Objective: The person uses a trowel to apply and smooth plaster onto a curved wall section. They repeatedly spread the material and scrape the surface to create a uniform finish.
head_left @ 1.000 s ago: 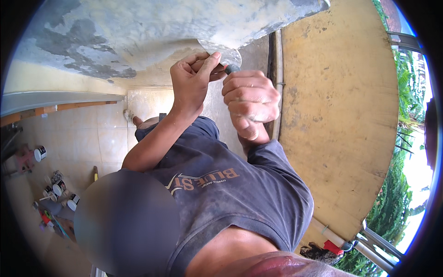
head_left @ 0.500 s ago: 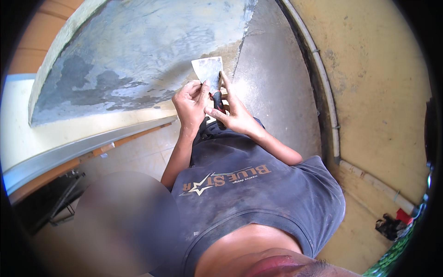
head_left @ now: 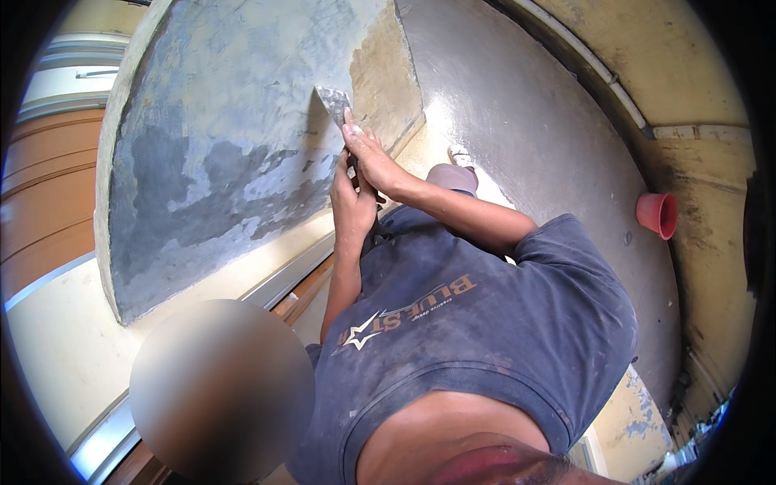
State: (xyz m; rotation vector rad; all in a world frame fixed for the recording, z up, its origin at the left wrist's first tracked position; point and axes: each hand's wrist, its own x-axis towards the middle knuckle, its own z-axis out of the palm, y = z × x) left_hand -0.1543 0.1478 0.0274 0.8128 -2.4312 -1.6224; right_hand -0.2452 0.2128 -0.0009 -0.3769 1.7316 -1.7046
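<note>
While scraper (head_left: 332,100) in hands (head_left: 374,164), red bucket (head_left: 649,212) apart.

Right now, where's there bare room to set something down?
Grey floor between the patchy wall and the red bucket looks bare. Crowded: around the scraper, where left hand and right hand bunch together.

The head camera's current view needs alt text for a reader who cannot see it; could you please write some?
The left hand of a person in a dark T-shirt grips a scraper, with the right hand laid over it, beside a patchy grey wall. A red bucket is at the far right.
</note>
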